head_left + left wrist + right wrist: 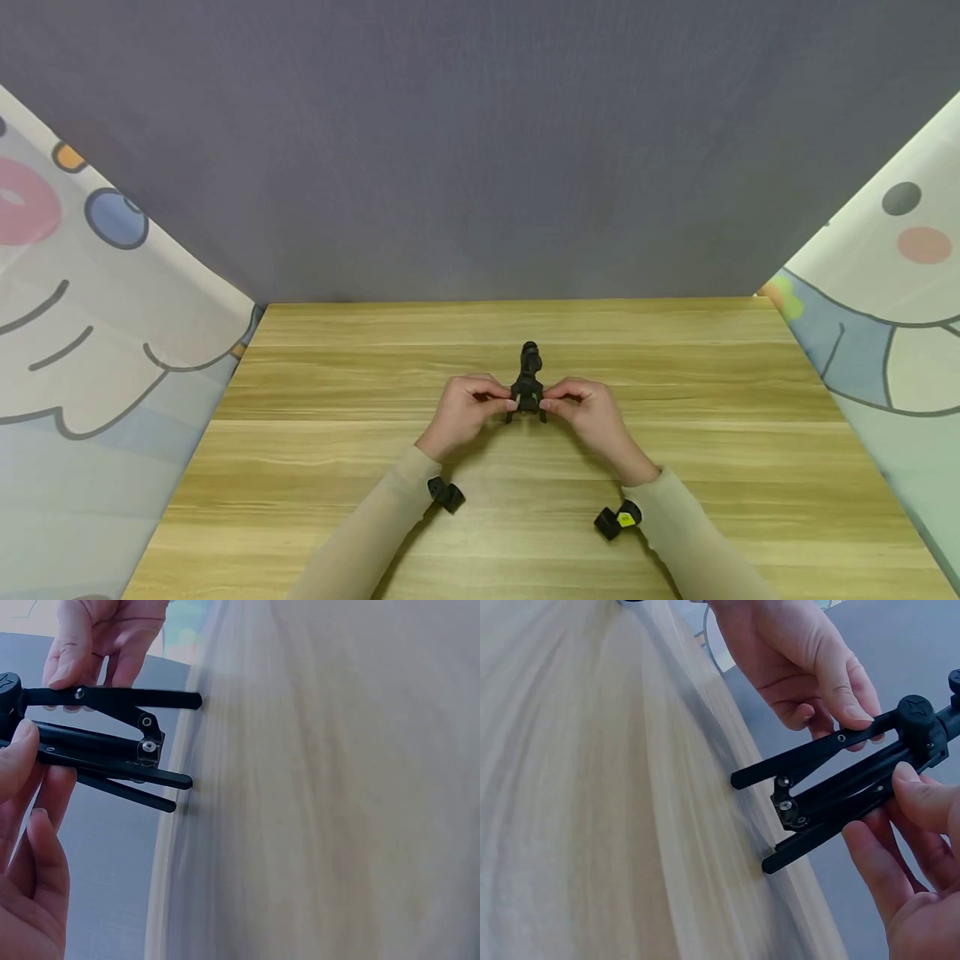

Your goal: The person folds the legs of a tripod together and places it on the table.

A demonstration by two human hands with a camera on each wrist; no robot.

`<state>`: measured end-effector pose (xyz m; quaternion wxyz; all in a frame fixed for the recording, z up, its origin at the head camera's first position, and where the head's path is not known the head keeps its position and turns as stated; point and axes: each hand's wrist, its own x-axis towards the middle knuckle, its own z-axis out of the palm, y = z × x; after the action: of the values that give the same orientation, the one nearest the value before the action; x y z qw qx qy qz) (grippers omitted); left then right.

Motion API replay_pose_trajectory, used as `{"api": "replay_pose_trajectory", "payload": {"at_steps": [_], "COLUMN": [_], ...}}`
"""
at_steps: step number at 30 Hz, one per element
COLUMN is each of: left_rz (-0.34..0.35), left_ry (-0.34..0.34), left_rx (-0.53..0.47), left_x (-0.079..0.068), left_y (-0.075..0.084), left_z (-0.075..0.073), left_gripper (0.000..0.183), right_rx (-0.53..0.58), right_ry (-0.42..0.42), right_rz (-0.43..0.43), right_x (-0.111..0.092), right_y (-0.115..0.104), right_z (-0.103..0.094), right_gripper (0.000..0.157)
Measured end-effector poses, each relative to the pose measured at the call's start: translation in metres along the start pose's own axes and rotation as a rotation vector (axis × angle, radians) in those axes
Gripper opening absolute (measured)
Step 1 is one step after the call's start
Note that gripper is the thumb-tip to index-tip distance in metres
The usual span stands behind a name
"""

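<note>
A small black mini tripod stands upright near the middle of the table, its head pointing away from the person. My left hand pinches one of its legs between thumb and fingers. From the other side, my right hand pinches another leg in the same way. In the left wrist view, the three legs are slightly spread around the center column. Short hinged braces link the legs to the column's lower end in the right wrist view. The leg tips are close over the wooden surface.
The wood-grain table reaches back to a grey panel. Cartoon-printed cloth flanks the left side, and similar cloth hangs on the right. Black wrist cameras sit at both sleeve cuffs.
</note>
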<state>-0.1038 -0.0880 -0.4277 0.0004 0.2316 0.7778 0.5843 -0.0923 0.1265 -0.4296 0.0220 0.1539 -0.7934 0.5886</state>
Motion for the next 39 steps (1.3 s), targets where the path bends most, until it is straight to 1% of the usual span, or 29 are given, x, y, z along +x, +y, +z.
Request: {"api": "replay_pose_trajectory", "payload": {"at_steps": [3,7,10,14,15,18,19,20,25,26,28,31,34,39], "left_rz": [-0.009,-0.009,-0.010,-0.017,-0.012,0.011,0.013,0.009,-0.023,-0.023,-0.020,-0.021,-0.024,-0.047], "left_ry": [-0.001,0.004,0.020,0.033,0.032,0.032,0.036,0.042,0.119,0.136,0.166,0.188,0.188,0.156], "left_rx": [-0.003,-0.011,0.008,0.047,0.052,0.064,0.070,0.082,0.125,0.131,0.141,0.153,0.158,0.176], "left_x": [0.000,0.001,0.002,0.003,0.004,0.003,0.003,0.003,0.005,0.006,0.007,0.006,0.002,-0.007], "left_y": [0.003,0.001,-0.012,-0.029,-0.031,-0.033,-0.028,-0.028,-0.030,-0.036,-0.037,-0.037,-0.034,-0.027], "left_z": [0.000,0.000,0.001,0.001,0.001,0.000,-0.001,-0.001,0.001,0.001,0.002,0.004,0.005,0.009], "left_gripper": [0.005,0.005,0.005,0.008,0.008,0.009,0.009,0.008,0.009,0.009,0.011,0.011,0.016,0.032], "right_rx": [0.036,0.119,0.132,0.113,0.112,0.125,0.131,0.134,0.122,0.116,0.112,0.117,0.149,0.200], "right_ry": [0.011,0.008,-0.013,-0.050,-0.056,-0.065,-0.068,-0.069,-0.103,-0.110,-0.125,-0.129,-0.114,-0.070], "right_rz": [0.021,0.053,0.057,0.040,0.036,0.037,0.040,0.045,0.060,0.059,0.058,0.054,0.064,0.079], "right_x": [-0.001,-0.001,-0.002,-0.004,-0.004,-0.006,-0.006,-0.006,-0.008,-0.009,-0.010,-0.011,-0.010,-0.009], "right_y": [-0.001,0.002,0.004,0.004,0.004,0.004,0.004,0.003,-0.001,-0.001,-0.001,-0.001,0.002,0.004], "right_z": [0.002,0.004,0.005,0.006,0.006,0.006,0.006,0.006,0.005,0.005,0.005,0.003,0.000,-0.007], "right_gripper": [0.004,0.004,0.006,0.008,0.009,0.010,0.010,0.010,0.014,0.015,0.017,0.021,0.025,0.030]}}
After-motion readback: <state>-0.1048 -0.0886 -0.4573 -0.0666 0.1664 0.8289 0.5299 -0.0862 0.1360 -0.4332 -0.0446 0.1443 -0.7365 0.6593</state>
